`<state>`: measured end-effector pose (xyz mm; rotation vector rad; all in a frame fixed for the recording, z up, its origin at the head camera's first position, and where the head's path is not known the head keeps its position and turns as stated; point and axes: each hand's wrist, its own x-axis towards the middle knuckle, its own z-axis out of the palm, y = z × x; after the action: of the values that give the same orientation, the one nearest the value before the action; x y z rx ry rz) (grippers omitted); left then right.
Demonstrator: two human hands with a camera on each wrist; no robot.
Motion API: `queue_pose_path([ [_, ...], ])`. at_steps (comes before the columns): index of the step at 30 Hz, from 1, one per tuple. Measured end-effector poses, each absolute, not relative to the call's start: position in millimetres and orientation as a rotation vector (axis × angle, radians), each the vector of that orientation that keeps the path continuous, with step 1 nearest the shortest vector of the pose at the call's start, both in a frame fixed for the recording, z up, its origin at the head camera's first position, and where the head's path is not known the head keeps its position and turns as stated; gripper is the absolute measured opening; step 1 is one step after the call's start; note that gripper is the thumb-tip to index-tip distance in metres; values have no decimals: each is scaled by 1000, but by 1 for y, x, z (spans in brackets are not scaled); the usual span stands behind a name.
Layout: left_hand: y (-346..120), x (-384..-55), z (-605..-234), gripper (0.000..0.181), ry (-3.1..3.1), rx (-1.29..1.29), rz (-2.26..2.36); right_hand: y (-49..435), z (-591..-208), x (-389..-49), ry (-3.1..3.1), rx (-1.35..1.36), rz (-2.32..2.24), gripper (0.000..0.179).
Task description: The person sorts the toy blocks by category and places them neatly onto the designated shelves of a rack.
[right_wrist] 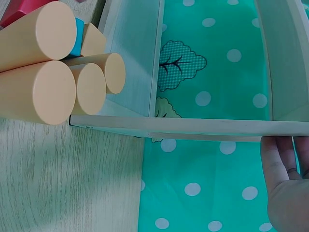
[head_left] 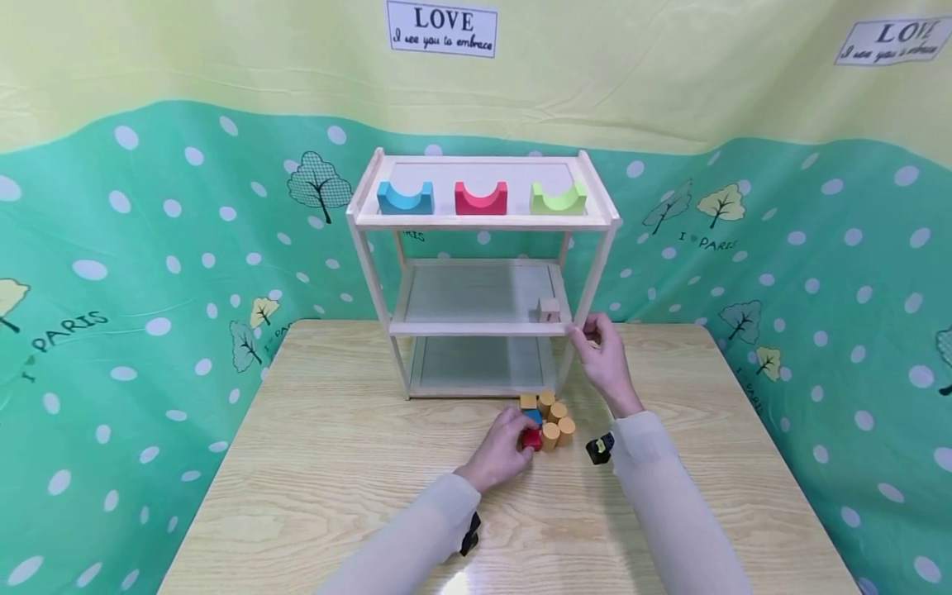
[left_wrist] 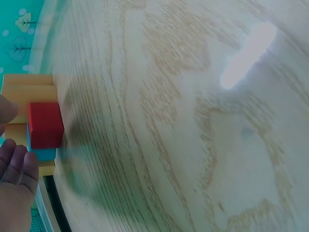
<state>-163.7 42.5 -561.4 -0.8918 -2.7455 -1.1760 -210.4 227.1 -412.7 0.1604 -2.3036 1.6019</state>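
Observation:
My left hand (head_left: 500,450) hovers with thumb and fingers around a red block (head_left: 531,440); in the left wrist view its fingertips sit just above the red block (left_wrist: 46,125). Behind that block are a blue block (head_left: 532,417) and a yellow block (head_left: 528,402). Several light wooden cylinders (head_left: 550,436) stand upright beside them. My right hand (head_left: 606,364) grips the right front post of a white wooden shelf rack (head_left: 483,329) at middle-shelf height, thumb in front. The right wrist view shows its fingers (right_wrist: 274,164) against the post, fingertips hidden.
Blue (head_left: 405,201), red (head_left: 481,201) and green (head_left: 558,201) arch blocks line the top shelf. A small pale wooden block (head_left: 549,311) sits at the middle shelf's right end. The rack stands on a wooden table (head_left: 320,463), with a patterned curtain (head_left: 223,207) behind.

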Motion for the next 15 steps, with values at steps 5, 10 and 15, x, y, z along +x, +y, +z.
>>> queue_pose_path([
  [5,45,-166,-563,32,-2731,-907,-1154,227,-412,-211,-2307,158,1598,23],
  [10,47,-168,-563,35,-2780,-890,-1152,227,-412,-211,-2297,169,1602,23],
  [15,48,-169,-565,35,-2798,-875,-1138,226,-413,-210,-2304,168,1594,23],
])
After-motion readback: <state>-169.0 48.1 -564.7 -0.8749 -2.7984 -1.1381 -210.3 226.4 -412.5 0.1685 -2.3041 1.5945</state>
